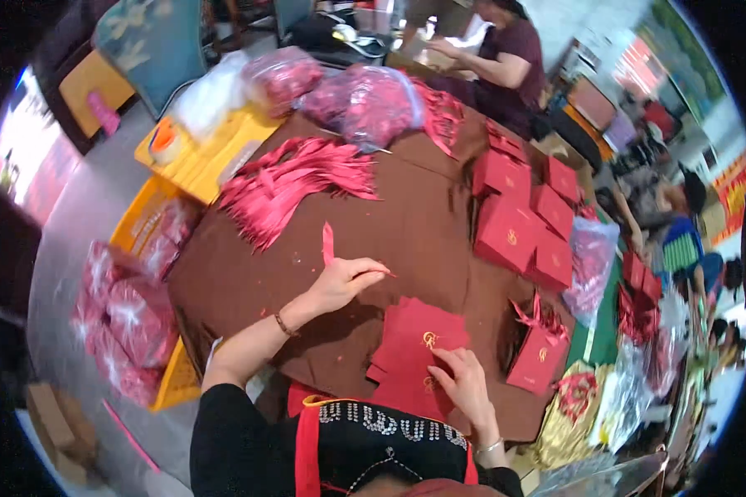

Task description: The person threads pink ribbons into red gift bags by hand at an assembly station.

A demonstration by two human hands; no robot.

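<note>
Left hand (348, 280), centre of frame: thumb and index fingertips pinching a narrow red ribbon (329, 244); one end rises behind the hand, a small red tip shows past the fingers. Right hand (466, 383), lower centre: thumb parted from index finger, fingertips at fanned flat red paper sheets (419, 327) with gold emblems. Ribbon bundle (298, 186), upper left of centre, on brown tablecloth (406, 219). Red gift bag (539, 360) with ribbon handles, lower right.
</note>
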